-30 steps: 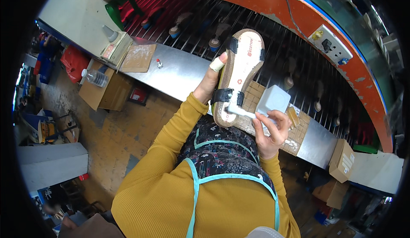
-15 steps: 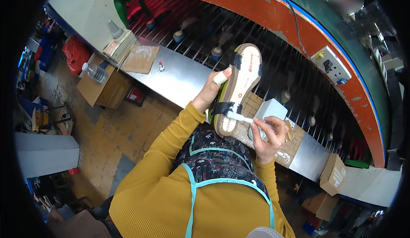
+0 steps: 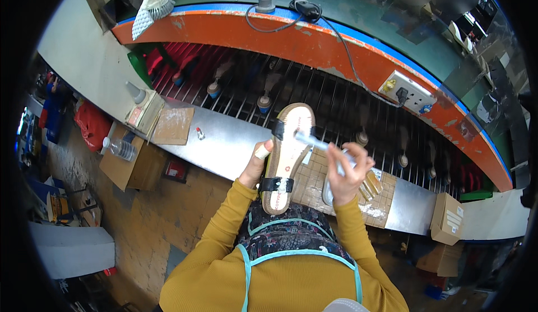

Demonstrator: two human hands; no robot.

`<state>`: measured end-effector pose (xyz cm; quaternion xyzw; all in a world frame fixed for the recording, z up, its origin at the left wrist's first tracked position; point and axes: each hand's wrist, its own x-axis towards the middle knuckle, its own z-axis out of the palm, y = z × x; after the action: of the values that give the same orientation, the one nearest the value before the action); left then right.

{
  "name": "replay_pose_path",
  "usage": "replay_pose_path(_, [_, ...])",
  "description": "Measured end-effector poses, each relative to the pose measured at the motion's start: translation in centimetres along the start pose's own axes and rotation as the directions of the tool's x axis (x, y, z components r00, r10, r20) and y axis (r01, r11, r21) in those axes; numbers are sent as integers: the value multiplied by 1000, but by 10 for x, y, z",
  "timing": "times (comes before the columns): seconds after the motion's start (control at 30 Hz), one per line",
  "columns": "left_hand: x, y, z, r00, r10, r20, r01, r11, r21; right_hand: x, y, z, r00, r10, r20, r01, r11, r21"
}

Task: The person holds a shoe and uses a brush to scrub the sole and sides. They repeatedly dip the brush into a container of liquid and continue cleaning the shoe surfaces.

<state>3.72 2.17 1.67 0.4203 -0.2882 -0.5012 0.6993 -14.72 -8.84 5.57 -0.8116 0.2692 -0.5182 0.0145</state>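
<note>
Gripping a pale, brown-edged, black-strapped sole (image 3: 284, 175) bearing red lettering (image 3: 276, 205) are the left fingers (image 3: 268, 145). The right fingers (image 3: 338, 155) pinch a slim white brush (image 3: 317, 143).

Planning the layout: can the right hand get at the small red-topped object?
Probably not easily: the sole and left hand lie between the object and the right hand, which holds a tool.

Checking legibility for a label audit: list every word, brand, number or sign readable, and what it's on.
Locations only; I don't copy printed wording.
Sandal sole: red lettering at both ends, small red emblem between.
Cardboard box, right: white label, too small to read.
Pale block, left: reddish label, too small to read.
</note>
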Motion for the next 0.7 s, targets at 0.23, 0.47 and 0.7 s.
replay_pose_path(0.23, [23, -22, 0, 938, -58, -342, -6, 983, -183, -70, 11, 25, 606, 437, 665, -771, 116, 626])
replay_pose_path(0.47, [40, -47, 1, 946, -167, -279, 149, 985, -86, -45, 7, 45, 478, 650, 591, -775, -5, 632])
replay_pose_path(0.7, [41, -58, -16, 975, -188, -114, 195, 980, 49, -61, 82, 104, 94, 847, 523, -729, -299, 615])
